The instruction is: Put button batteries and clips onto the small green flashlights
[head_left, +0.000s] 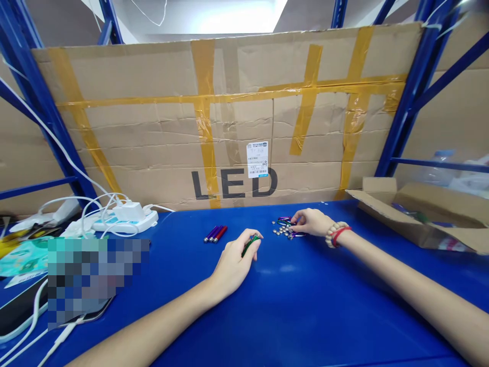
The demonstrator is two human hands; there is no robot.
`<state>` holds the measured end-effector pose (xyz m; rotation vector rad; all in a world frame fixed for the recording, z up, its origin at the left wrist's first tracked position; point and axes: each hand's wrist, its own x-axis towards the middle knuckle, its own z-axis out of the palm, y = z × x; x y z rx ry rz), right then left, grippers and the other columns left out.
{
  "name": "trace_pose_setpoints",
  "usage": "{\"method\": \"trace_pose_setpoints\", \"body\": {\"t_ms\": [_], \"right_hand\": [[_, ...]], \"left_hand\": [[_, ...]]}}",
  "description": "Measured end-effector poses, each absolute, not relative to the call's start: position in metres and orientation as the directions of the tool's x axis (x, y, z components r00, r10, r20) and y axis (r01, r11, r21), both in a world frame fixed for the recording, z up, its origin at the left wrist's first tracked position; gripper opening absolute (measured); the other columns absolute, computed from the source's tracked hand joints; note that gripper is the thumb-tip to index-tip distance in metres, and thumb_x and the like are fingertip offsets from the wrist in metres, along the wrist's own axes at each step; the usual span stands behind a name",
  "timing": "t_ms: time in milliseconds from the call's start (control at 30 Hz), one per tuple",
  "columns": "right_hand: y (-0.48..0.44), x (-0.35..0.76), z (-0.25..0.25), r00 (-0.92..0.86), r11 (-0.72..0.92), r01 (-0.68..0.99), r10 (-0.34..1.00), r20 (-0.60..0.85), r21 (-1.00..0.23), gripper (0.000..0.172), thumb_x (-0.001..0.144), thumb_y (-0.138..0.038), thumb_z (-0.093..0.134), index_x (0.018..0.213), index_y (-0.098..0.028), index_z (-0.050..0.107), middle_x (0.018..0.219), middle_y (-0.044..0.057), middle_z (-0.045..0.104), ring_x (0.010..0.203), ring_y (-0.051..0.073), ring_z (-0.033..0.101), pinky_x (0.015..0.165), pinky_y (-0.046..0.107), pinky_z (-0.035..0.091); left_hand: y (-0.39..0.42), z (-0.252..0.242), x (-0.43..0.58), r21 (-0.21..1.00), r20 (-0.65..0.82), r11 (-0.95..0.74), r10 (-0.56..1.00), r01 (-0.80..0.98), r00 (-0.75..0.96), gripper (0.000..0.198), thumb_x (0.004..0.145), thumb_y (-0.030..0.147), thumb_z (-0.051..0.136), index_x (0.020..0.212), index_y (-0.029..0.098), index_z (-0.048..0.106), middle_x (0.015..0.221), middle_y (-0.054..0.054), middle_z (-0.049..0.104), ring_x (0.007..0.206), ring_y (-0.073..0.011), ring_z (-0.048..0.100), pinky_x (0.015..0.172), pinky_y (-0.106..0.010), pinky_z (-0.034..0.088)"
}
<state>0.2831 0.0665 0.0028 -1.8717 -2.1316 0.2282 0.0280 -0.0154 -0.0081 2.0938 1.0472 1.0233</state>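
Observation:
My left hand (237,260) is closed round a small green metal tube (250,245), held slightly above the blue tabletop. My right hand (312,223), with a beaded bracelet and a red cord at the wrist, reaches to a loose pile. Its thumb and fingers pinch together there, and what lies between them is too small to make out. The pile has several small silver caps (281,231) and some purple and green metal clips (284,219). To the left, a few slim purple and red metal tubes (216,234) with silver ends lie side by side.
An open cardboard box (416,232) with coloured parts inside stands at the right. A white power strip (141,221) with plugged cables sits at the left, near a blurred-out device (91,280). A taped cardboard panel (164,153) marked LED closes off the back, between blue metal posts.

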Motion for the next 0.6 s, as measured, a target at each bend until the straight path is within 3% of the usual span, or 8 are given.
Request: {"method": "trace_pose_setpoints", "body": {"t_ms": [200, 400, 600], "right_hand": [[0.060, 0.277, 0.010, -0.118, 0.187, 0.910, 0.972, 0.201, -0.370, 0.023, 0.067, -0.034, 0.064, 0.083, -0.017, 0.062, 0.070, 0.002, 0.068, 0.067, 0.017, 0.064, 0.062, 0.026, 0.046], [0.033, 0.242, 0.017, -0.190, 0.325, 0.716, 0.942, 0.276, -0.618, 0.037, 0.065, -0.045, 0.064, 0.084, -0.014, 0.065, 0.075, 0.005, 0.067, 0.066, 0.015, 0.062, 0.063, 0.026, 0.049], [0.003, 0.212, 0.019, -0.307, 0.387, 0.550, 0.918, 0.251, -0.740, 0.037, 0.063, -0.048, 0.067, 0.081, -0.016, 0.068, 0.074, 0.004, 0.067, 0.066, 0.015, 0.060, 0.063, 0.026, 0.049]], "left_hand": [[-0.014, -0.008, 0.027, 0.761, 0.402, -0.527, 0.840, 0.378, 0.364, 0.024, 0.091, 0.031, 0.033, 0.103, 0.020, 0.050, 0.067, 0.003, 0.051, 0.060, -0.0099, 0.048, 0.061, -0.021, 0.037], [-0.013, -0.008, 0.028, 0.723, 0.412, -0.568, 0.811, 0.393, 0.415, 0.021, 0.090, 0.028, 0.035, 0.096, 0.019, 0.053, 0.070, 0.002, 0.052, 0.068, -0.0109, 0.051, 0.068, -0.021, 0.038], [-0.012, -0.009, 0.028, 0.697, 0.432, -0.612, 0.774, 0.374, 0.463, 0.022, 0.090, 0.026, 0.035, 0.087, 0.018, 0.055, 0.073, 0.001, 0.054, 0.068, -0.0114, 0.050, 0.067, -0.021, 0.038]]}}
